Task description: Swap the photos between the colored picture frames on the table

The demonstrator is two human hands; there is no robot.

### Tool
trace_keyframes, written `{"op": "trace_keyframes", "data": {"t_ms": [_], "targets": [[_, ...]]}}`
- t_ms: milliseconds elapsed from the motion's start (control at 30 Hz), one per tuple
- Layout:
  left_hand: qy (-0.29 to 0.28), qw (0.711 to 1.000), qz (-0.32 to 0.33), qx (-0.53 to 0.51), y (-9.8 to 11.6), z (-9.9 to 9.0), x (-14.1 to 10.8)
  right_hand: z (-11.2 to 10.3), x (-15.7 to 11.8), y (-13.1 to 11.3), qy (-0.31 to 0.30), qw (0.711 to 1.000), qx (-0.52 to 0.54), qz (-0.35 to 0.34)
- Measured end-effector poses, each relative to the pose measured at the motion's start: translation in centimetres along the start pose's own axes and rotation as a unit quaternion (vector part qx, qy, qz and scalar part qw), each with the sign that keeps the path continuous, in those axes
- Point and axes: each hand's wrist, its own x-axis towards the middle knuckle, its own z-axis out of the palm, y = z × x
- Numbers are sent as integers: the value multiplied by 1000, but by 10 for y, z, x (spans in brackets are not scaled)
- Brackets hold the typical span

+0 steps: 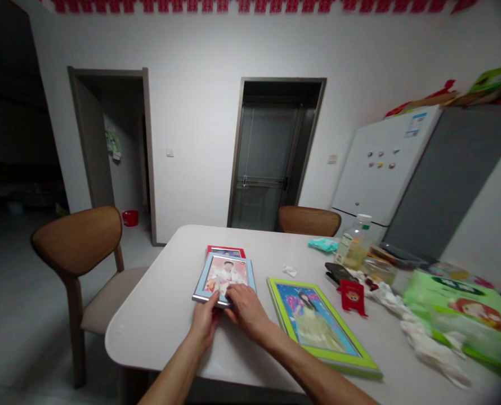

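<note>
Closest in, left hand (203,322) pinching the lower corner of a blue photo frame (227,275), right hand (245,310) curved over its lower edge, fingers (233,293) bent and pressing down. Beneath that frame, partly hidden, a red frame (225,250), both on a white table (149,332). Just right, a green frame (318,323) lying flat, then a red envelope (353,296), crumpled tissue (428,343), a wipes pack (457,315) and a plastic bottle (355,244). Beyond, a wooden chair (77,242) and a white fridge (385,157).

No readable text, the lettering on the green plastic packet (451,285) too blurred to make out.
</note>
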Motion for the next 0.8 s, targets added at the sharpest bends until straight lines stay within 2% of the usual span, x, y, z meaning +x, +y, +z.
{"op": "trace_keyframes", "data": {"t_ms": [100,200,267,333,400,467,533,567,633,733,800], "targets": [[4,998,37,-55,9,7,-22,-13,-21,-14,19,994,109,10],[0,996,89,-23,25,14,-50,-30,-31,-20,56,964,247,83],[-31,987,141,65,38,19,-71,-43,-36,-20,100,918,351,153],[-92,961,195,170,49,22,-90,-57,-42,-22,135,847,463,223],[-143,908,280,277,55,23,-105,-70,-50,-25,154,761,572,266],[-179,823,391,372,54,20,-114,-81,-58,-29,164,685,657,270],[-204,727,486,441,49,16,-119,-88,-66,-31,165,639,702,268],[-214,685,516,467,45,14,-120,-90,-68,-30,160,628,711,272],[-222,627,544,512,36,9,-121,-88,-72,-26,137,619,718,288],[-222,580,540,568,25,2,-121,-76,-76,-15,88,622,719,298],[-216,560,530,599,19,0,-120,-65,-77,-7,57,637,712,290]]}}
